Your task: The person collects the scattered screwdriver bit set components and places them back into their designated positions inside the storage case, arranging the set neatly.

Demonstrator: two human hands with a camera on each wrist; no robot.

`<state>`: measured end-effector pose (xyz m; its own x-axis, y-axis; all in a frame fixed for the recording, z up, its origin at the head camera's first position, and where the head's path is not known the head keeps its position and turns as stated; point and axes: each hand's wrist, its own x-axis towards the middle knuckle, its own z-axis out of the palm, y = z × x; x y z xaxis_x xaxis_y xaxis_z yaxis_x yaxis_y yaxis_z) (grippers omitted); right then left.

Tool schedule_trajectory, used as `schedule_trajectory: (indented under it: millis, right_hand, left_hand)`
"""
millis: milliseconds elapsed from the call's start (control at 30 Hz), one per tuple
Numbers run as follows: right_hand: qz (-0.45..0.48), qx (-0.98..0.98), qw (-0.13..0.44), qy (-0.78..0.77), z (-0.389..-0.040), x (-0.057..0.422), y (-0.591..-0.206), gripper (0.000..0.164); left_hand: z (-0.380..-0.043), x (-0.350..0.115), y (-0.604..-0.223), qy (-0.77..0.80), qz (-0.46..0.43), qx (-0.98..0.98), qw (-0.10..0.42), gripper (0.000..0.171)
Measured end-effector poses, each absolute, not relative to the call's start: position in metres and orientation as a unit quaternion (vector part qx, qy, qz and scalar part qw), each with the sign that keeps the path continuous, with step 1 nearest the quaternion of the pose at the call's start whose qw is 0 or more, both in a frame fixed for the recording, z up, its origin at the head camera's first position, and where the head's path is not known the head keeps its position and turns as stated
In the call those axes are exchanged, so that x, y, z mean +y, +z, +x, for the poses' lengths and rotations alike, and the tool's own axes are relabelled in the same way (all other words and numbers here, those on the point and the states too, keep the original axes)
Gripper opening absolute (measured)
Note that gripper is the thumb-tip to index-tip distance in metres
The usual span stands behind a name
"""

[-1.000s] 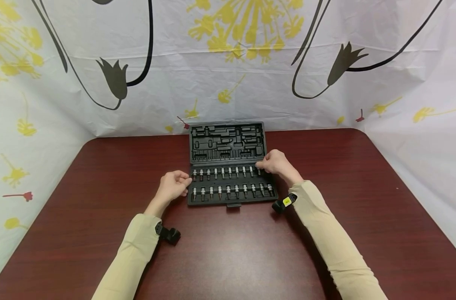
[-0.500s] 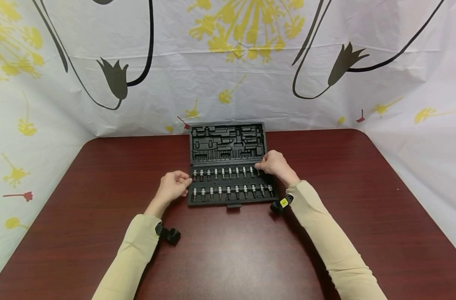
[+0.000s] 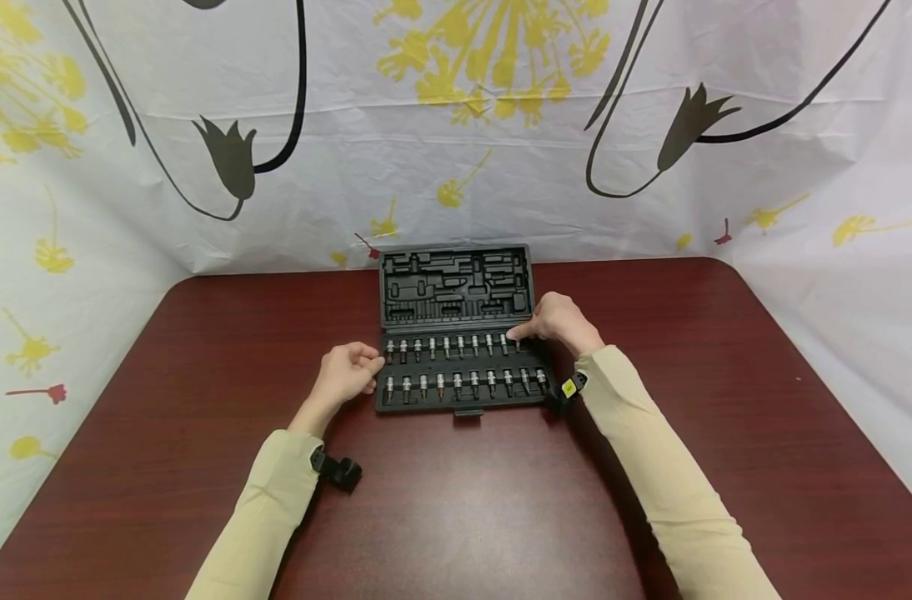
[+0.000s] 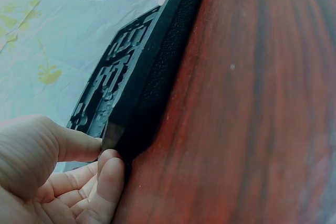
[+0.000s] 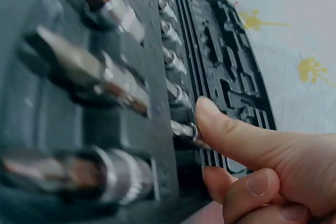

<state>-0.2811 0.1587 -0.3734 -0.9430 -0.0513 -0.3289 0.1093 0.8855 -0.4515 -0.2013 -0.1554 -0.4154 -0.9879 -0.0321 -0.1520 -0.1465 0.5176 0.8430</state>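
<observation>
A black bit-socket case [image 3: 456,363] lies unfolded on the table. Two rows of metal bit sockets [image 3: 474,382] fill its near half. My left hand [image 3: 345,369] pinches the case's left edge between thumb and fingers; the left wrist view shows the thumb [image 4: 79,145] above and fingertips below. At the right end of the back row is my right hand [image 3: 559,321]. Its thumb [image 5: 226,124] reaches over a bit socket [image 5: 184,129], while the other fingers curl beside the case's right edge. I cannot tell whether they pinch that socket or only press it.
The case lid [image 3: 456,287] leans up behind the bits, with moulded recesses inside. A dark red wooden table [image 3: 456,517] carries the case near its far edge. Behind and beside it hangs a white patterned cloth [image 3: 456,150]. The front latch [image 3: 468,412] faces me.
My right hand has lifted slightly and its thumb has slid a little left along the back row. The right wrist has turned forward. My left hand and the case have stayed put.
</observation>
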Motion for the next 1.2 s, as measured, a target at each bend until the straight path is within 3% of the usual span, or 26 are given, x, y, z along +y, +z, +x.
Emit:
schedule_trajectory:
  millis: [300, 733, 967, 1200]
  right_hand:
    - [0.007, 0.963, 0.2, -0.182, -0.285, 0.161, -0.369, 0.045]
    - [0.0, 0.974, 0.194, -0.119, -0.285, 0.161, -0.367, 0.054]
    - [-0.031, 0.965, 0.155, -0.207, -0.277, 0.166, -0.374, 0.048]
    - [-0.03, 0.937, 0.166, -0.306, -0.269, 0.183, -0.368, 0.046]
  left_hand:
    - [-0.202, -0.155, -0.416, 0.481, -0.05, 0.873, 0.056, 0.017]
    - [-0.202, -0.154, -0.416, 0.482, -0.058, 0.872, 0.062, 0.017]
    - [-0.202, -0.155, -0.417, 0.476, -0.054, 0.876, 0.06, 0.018]
    - [-0.202, -0.155, -0.416, 0.479, -0.049, 0.875, 0.056, 0.018]
